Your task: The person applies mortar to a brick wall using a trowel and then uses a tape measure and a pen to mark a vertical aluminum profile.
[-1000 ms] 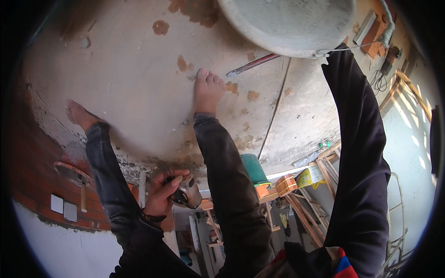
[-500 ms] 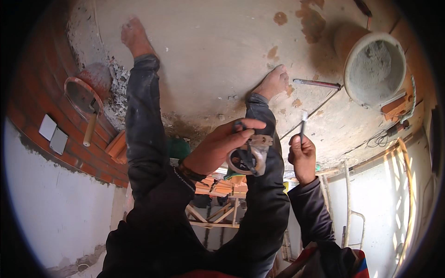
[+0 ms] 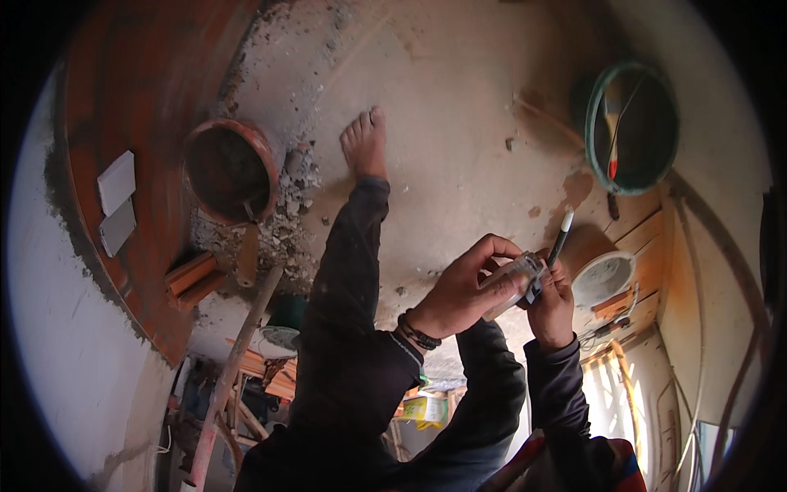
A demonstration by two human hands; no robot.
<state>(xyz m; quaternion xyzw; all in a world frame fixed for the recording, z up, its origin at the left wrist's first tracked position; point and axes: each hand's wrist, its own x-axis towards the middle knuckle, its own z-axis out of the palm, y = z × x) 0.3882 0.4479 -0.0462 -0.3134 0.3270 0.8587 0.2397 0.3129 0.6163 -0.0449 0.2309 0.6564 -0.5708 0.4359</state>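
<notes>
From my remote seat, the concrete floor [image 3: 459, 123] fills most of the view, with a green bucket [image 3: 657, 152] up at the right and a reddish tub [image 3: 268, 160] at the left, well apart from the work. Between them, low over the floor, the left hand [image 3: 467, 291] pinches the tape measure [image 3: 523, 269] between thumb and fingers, and the right hand [image 3: 551, 307] meets its edge while clasping a slim marker [image 3: 561, 236], pale end up. I'd judge it best to keep the left grip firm, let the right fingertips work lightly, and hold that marker end clear. The thumb covers much of the case; whether the right fingertips grip or merely touch it, I cannot tell.
</notes>
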